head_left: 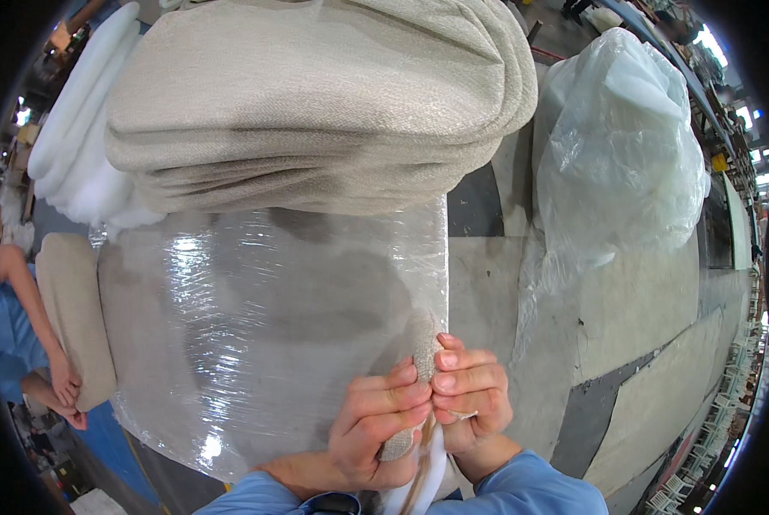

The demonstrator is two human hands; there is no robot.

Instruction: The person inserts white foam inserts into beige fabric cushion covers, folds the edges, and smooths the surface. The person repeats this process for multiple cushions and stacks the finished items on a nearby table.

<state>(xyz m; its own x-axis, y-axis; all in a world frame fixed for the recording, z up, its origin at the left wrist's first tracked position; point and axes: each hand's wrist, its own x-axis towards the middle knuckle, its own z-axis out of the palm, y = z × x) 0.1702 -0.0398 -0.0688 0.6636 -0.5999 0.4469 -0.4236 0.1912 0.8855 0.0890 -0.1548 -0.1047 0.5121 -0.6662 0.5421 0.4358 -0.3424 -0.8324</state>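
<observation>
Close to my body, my left hand (378, 425) and my right hand (472, 395) are closed on the edges of a beige woven cushion cover (426, 348), which I see almost edge-on. My fingertips pinch the fabric from both sides, and the two hands nearly touch. Below them, white padding (436, 468) shows between the edges, with a thin brownish strip running along it. The lower part of the cover is hidden by my hands and forearms. Behind it lies a work surface wrapped in shiny clear film (299, 318).
A stack of beige cushion covers (316, 94) stands at the far side. White padding sheets (84, 129) lie left of it, and a clear plastic bag of white material (620, 146) sits at right. At the left edge, a co-worker in blue (11, 318) handles a beige cushion (77, 318).
</observation>
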